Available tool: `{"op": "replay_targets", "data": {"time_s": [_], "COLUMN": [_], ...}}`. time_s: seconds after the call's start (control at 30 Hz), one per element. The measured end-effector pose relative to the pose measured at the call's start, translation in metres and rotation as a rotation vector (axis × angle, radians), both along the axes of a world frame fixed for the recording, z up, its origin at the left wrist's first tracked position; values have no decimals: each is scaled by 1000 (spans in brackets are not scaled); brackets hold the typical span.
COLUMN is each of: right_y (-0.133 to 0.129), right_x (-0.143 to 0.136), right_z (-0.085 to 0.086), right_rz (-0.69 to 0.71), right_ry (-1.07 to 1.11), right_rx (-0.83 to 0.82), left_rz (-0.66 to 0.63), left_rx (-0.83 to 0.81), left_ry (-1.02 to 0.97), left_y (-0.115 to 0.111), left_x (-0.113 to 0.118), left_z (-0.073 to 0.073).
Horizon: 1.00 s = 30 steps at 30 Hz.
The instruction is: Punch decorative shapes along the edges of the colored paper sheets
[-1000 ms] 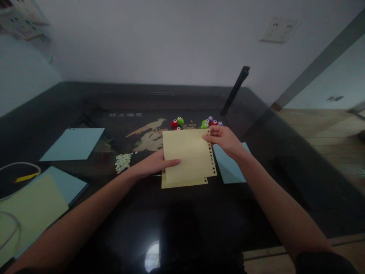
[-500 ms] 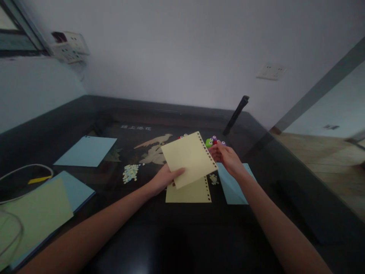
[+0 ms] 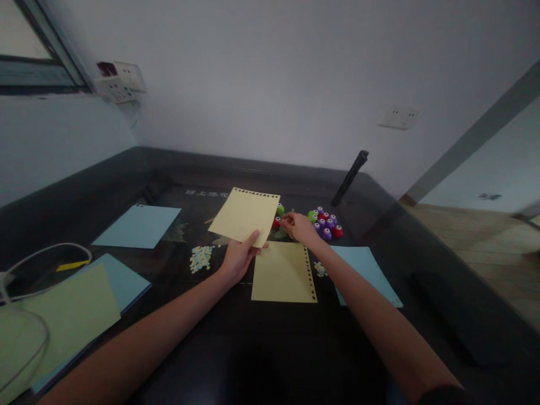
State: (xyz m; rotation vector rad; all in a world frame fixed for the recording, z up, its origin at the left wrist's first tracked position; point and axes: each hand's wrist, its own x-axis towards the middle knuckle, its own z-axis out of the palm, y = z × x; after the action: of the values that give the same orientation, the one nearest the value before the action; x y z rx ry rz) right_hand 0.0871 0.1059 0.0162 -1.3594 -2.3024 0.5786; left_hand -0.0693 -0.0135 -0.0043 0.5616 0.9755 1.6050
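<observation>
**Yellow sheet lifted, other hand at the punches**

The yellow sheet (image 3: 246,215), punched along its top edge, is held above the table (image 3: 126,169); the left hand (image 3: 237,260) pinches its lower corner; the right hand (image 3: 298,226), fingers loosely curled, touches a red punch (image 3: 276,223); a second sheet (image 3: 282,271) lies flat below; more punches (image 3: 325,222) cluster just right.

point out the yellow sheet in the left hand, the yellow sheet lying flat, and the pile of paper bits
held yellow sheet (image 3: 244,216), head view, middle of its face
flat yellow sheet (image 3: 282,272), head view, centre of the sheet on the table
pile of paper bits (image 3: 200,258), head view, middle of the heap
</observation>
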Motion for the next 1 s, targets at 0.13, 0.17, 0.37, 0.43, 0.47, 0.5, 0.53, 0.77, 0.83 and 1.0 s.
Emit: {"op": "replay_targets", "data": {"time_s": [0.13,0.17,0.37,0.43,0.47,0.5,0.53,0.77,0.83,1.0], "right_y": [-5,-8,-17,-19,-19,-20,-20,-23,-25,-24], "right_x": [-18,-21,-41,-43,-43,-42,-40,-25,-27,-34], "right_z": [-2,-2,-3,-3,-2,-1,0,10,8,0], "right_rz": [-43,-60,-143,-136,-127,-116,-106,-68,-101,-187], "right_ry": [-145,-178,-345,-378,-390,-401,-410,-445,-438,-395], "right_rx": [87,107,136,131,127,124,119,103,111,121], "left_rz": [-7,-7,19,17,13,11,9,-22,-26,-28], "left_rx": [20,20,31,37,38,36,33,38,39,41], "left_ry": [18,21,17,14,14,13,12,21,26,51], "left_y": [0,0,2,2,2,2,2,1,0,-1], "left_x": [2,2,3,3,3,3,3,4,4,4], "left_z": [1,1,-1,-2,-3,-3,-3,0,1,0]}}
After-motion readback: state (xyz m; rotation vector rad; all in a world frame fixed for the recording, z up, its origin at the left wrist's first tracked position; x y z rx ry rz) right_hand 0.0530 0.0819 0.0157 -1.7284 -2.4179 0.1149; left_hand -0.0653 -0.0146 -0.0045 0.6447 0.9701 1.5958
